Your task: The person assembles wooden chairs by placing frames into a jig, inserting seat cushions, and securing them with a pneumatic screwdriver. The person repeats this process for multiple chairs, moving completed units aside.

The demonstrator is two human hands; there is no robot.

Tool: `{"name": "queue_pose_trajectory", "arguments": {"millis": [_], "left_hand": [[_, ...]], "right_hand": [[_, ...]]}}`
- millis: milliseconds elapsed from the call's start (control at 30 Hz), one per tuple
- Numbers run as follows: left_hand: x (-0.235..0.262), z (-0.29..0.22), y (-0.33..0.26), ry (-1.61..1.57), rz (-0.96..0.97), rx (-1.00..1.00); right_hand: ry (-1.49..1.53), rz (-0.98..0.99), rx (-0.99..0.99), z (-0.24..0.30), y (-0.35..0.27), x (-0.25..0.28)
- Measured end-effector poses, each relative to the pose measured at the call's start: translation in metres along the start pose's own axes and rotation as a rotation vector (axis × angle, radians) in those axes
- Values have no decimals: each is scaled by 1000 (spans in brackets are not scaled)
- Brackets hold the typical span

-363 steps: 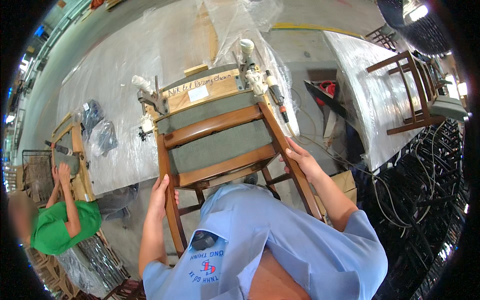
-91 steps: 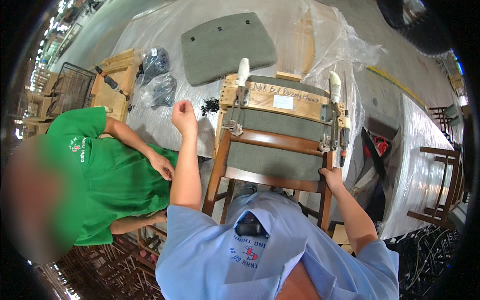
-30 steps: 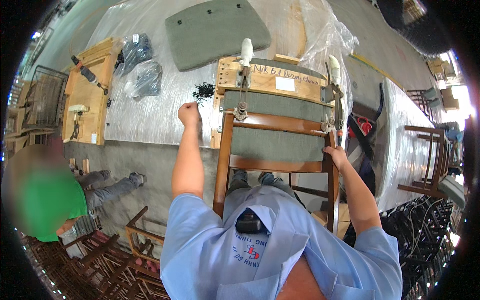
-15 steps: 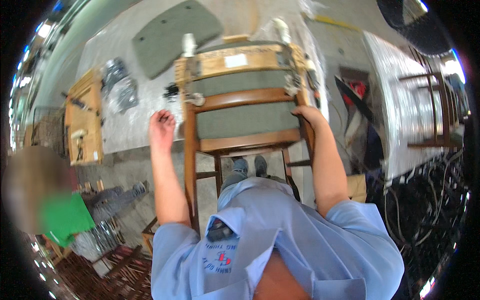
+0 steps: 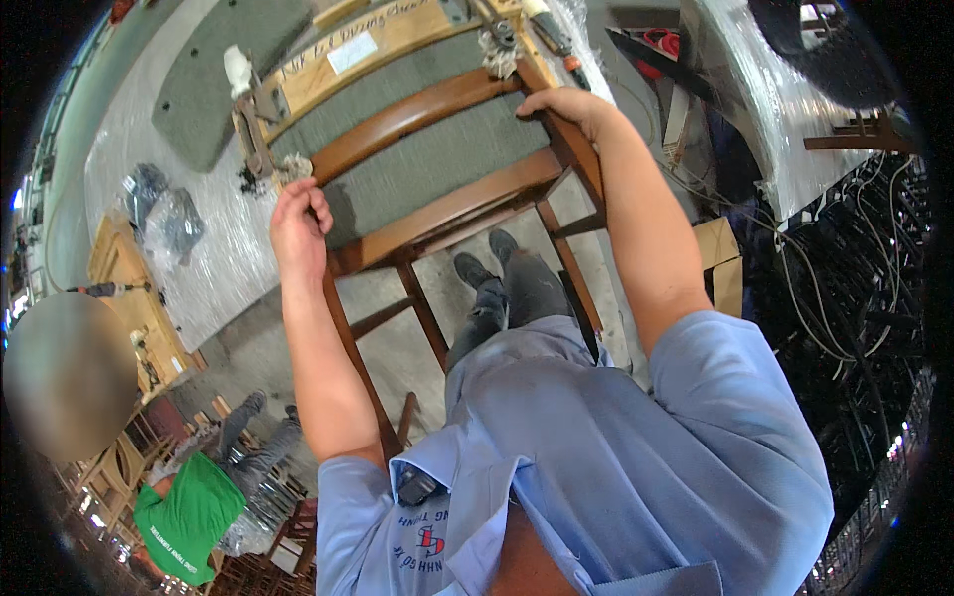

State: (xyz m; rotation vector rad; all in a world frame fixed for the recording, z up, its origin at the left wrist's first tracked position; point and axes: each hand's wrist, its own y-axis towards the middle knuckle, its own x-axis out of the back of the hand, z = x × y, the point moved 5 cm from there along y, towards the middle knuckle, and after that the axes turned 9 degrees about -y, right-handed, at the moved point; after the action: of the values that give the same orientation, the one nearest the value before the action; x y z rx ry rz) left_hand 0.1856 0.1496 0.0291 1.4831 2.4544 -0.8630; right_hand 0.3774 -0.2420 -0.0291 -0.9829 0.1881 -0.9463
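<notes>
A brown wooden chair [image 5: 437, 223] with grey-green fabric panels stands in front of me, its upper part at the worktable. My right hand [image 5: 571, 111] is wrapped around the chair's right post, thumb toward the fabric. My left hand [image 5: 301, 226] is closed at the left post, its fingers curled over the wood; the palm side is hidden. Across the far end of the chair lies a pale wooden board [image 5: 383, 45] with handwriting and a white label. A metal clamp [image 5: 250, 124] with a white grip sits at the board's left end, and another clamp [image 5: 502, 30] at its right. Whitish padding [image 5: 294, 169] shows beside my left fingers.
A grey-green padded panel [image 5: 204, 89] and plastic-wrapped bundles [image 5: 171, 223] lie on the film-covered table [image 5: 109, 159]. At left stands a wooden tray [image 5: 149, 308] with tools. A co-worker in a green shirt [image 5: 189, 517] is at lower left. Cables [image 5: 820, 298] hang at right.
My left hand has gone from beside the chair to its left post. The right hand stays on the right post. The whole view has turned, so the chair now appears slanted.
</notes>
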Motion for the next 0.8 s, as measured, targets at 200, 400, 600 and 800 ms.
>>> {"name": "queue_pose_trajectory", "arguments": {"millis": [200,400,600,800], "left_hand": [[-8,7,-1,147,-23,-29],[4,21,4,505,21,-69],[-2,28,-1,804,72,-71],[-11,32,-4,883,112,-95]], "right_hand": [[-12,-68,14,-9,12,2],[-26,-48,44,2,7,-1],[-74,-70,-24,11,-11,-3],[-58,-112,-60,4,-9,0]]}}
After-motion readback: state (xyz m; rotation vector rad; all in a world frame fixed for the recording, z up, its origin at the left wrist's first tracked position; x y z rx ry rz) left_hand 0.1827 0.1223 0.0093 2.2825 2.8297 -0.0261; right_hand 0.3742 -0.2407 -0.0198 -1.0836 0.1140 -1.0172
